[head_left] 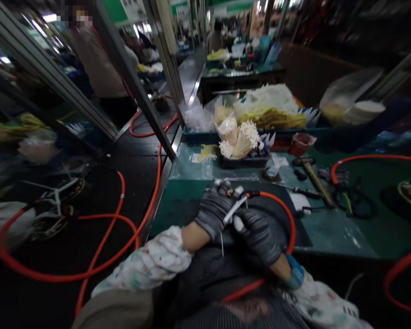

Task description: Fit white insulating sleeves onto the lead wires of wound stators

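Observation:
Both hands wear grey striped gloves with pale fingertips and meet above the near part of the bench. My left hand (212, 205) is closed around the end of an orange cable (289, 217), where small coloured bits show between its fingers. A white strip (235, 209) slants between the two hands. My right hand (260, 233) is closed, its pale thumb tip beside the strip's lower end. What its fingers grip is partly hidden. Below the left hand hangs a thin white tail (222, 244). The cable loops right from its black-wrapped section (253, 193) and passes under my right forearm.
A hammer (317, 183) and a black-handled tool (307, 192) lie to the right. Behind the hands stands a small dark bin (245, 162) with bundled white-tipped pieces. Orange cables (123, 214) loop across the dark conveyor at left. A person (96, 64) stands beyond the metal posts.

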`<state>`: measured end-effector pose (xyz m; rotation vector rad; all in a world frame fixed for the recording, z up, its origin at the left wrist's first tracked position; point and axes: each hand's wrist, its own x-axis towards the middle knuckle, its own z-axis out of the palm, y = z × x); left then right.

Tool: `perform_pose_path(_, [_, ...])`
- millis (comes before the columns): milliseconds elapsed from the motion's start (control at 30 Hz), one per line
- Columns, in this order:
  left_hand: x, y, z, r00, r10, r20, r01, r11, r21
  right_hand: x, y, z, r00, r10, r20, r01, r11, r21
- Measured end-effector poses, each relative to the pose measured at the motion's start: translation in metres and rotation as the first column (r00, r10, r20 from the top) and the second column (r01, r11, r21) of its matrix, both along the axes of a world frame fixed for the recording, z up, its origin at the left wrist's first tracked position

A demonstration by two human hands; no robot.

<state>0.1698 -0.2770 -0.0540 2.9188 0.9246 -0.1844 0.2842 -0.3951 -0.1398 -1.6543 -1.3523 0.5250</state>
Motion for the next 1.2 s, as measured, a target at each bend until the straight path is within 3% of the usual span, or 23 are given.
perform_pose_path(100, [-0.003, 0.007, 0.007, 0.999, -0.034, -0.012, 0.033, 0.999, -0.030, 0.018, -0.014, 0.002, 0.997, -0.004, 0.082, 0.006, 1.000, -0.027])
perform_pose_path(233, [-0.005, 0.009, 0.013, 0.996, -0.080, -0.029, 0.080, 0.997, -0.024, 0.042, -0.034, 0.004, 0.997, -0.029, 0.072, 0.033, 0.998, -0.058])
perform_pose_path(500, [-0.007, 0.009, 0.016, 0.989, -0.145, 0.030, 0.147, 0.987, -0.061, 0.070, -0.044, 0.011, 0.956, -0.214, 0.199, 0.201, 0.976, 0.082])
perform_pose_path(833, [-0.010, 0.006, 0.001, 0.969, -0.093, 0.230, 0.102, 0.994, -0.027, 0.063, -0.040, 0.007, 0.922, -0.238, 0.305, 0.182, 0.963, 0.200])
perform_pose_path(1000, [-0.021, 0.005, -0.007, 0.950, -0.131, 0.283, 0.141, 0.990, -0.015, 0.055, -0.032, 0.016, 0.798, -0.338, 0.500, 0.142, 0.910, 0.390])
perform_pose_path(1067, [-0.025, 0.005, -0.003, 0.961, -0.159, 0.226, 0.174, 0.984, -0.046, 0.053, -0.019, 0.023, 0.786, -0.250, 0.565, 0.038, 0.932, 0.360])
perform_pose_path(1200, [-0.025, 0.008, 0.006, 0.975, -0.202, 0.087, 0.209, 0.974, -0.085, 0.052, 0.011, 0.037, 0.764, -0.051, 0.643, -0.009, 0.996, 0.089])
